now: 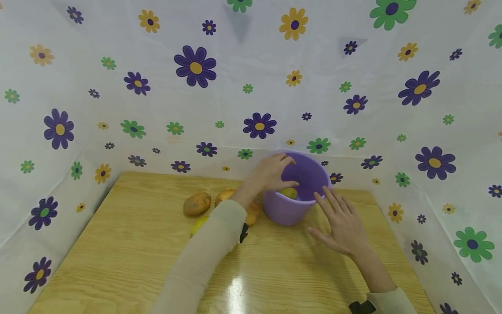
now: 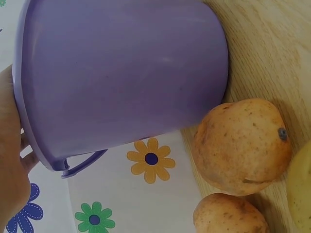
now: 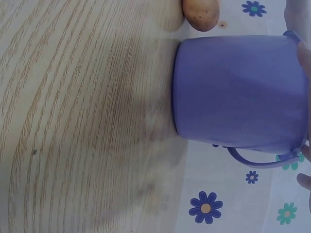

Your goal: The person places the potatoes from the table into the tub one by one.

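A purple bucket (image 1: 288,213) stands upright at the back of the table. My left hand (image 1: 272,172) is over its left rim, fingers spread and thumb apart, with nothing seen in its grasp. Below that thumb, a yellow-green fruit (image 1: 289,193) lies inside the bucket; part of it is hidden by the wall. My right hand (image 1: 343,226) is held out flat beside the right of the bucket, fingertips close to the rim; whether they touch it I cannot tell. In the left wrist view, speckled orange-brown round produce (image 2: 243,145) sits beside the bucket (image 2: 131,73).
More orange-brown produce (image 1: 197,203) lies left of the bucket. A yellow fruit (image 1: 198,225) is partly covered by my left forearm. The wooden table (image 1: 117,253) is enclosed by a white flower-print cloth (image 1: 231,104). The bucket's handle (image 3: 265,165) hangs at its side.
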The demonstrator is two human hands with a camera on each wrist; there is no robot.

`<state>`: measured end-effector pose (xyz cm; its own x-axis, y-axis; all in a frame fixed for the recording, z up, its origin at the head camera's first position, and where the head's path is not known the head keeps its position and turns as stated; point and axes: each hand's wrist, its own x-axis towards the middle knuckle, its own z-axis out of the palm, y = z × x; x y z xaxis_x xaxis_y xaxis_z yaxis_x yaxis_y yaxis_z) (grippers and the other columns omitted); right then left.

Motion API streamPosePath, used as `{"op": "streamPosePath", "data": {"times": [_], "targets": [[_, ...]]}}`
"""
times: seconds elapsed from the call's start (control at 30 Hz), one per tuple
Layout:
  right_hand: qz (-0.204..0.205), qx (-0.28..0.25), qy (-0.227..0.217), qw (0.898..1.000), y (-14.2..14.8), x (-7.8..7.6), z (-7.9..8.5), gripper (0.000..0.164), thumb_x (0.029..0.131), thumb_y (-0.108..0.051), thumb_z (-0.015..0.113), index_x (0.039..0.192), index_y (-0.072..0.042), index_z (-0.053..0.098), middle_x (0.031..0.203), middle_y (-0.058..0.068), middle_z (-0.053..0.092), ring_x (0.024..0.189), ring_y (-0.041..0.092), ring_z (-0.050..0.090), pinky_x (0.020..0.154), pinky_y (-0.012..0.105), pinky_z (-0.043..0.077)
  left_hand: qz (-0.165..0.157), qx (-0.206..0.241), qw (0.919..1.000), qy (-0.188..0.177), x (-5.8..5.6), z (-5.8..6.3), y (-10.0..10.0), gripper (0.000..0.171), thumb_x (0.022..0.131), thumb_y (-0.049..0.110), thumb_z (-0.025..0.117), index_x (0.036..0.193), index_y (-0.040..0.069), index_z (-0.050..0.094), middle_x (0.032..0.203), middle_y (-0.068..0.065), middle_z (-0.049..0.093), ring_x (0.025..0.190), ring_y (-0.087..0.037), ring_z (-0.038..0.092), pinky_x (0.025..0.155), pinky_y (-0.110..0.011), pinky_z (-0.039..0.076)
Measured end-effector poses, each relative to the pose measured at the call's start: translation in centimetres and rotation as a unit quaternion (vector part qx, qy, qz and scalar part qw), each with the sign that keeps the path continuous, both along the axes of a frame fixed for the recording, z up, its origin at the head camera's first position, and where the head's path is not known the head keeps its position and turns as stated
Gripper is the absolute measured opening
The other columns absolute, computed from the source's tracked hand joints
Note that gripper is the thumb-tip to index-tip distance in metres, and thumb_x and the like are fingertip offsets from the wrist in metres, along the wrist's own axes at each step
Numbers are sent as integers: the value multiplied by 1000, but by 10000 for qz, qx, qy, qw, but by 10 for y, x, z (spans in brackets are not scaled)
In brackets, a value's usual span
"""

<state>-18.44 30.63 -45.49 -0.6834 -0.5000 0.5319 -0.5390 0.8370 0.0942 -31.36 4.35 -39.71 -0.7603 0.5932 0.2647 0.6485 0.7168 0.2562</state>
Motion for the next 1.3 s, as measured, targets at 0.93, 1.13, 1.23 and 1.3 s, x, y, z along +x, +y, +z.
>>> {"op": "streamPosePath", "data": {"times": [0.93,1.13,1.23,1.3], "targets": [[47,-145,94,9998,0,-1,-1,101,97,-87,22,158,-10,47,159,26,49,144,48,50,113,68,43,-379,-24,9978,549,13,-4,-31,67,99,62,61,149,17,56,146,-4,63,141,-26,57,122,-44,45],[37,-143,55,9999,0,-1,-1,102,96,-87,22,158,-11,47,160,26,49,146,47,49,115,67,41,-393,-208,9963,736,21,-1,-39,70,99,64,61,152,17,54,145,-4,63,139,-25,57,124,-45,44],[24,-124,52,9999,0,0,0,102,96,-88,21,158,-11,47,160,25,49,146,47,49,115,67,41,-462,-302,9946,878,24,1,-44,72,98,64,62,152,16,54,145,-5,63,138,-27,58,124,-45,43],[26,-120,60,9999,0,0,0,103,96,-88,21,158,-10,47,160,25,49,146,47,49,115,67,41,-511,-363,9936,938,27,2,-47,73,97,64,62,152,15,54,145,-6,63,138,-28,58,124,-46,43]]}}
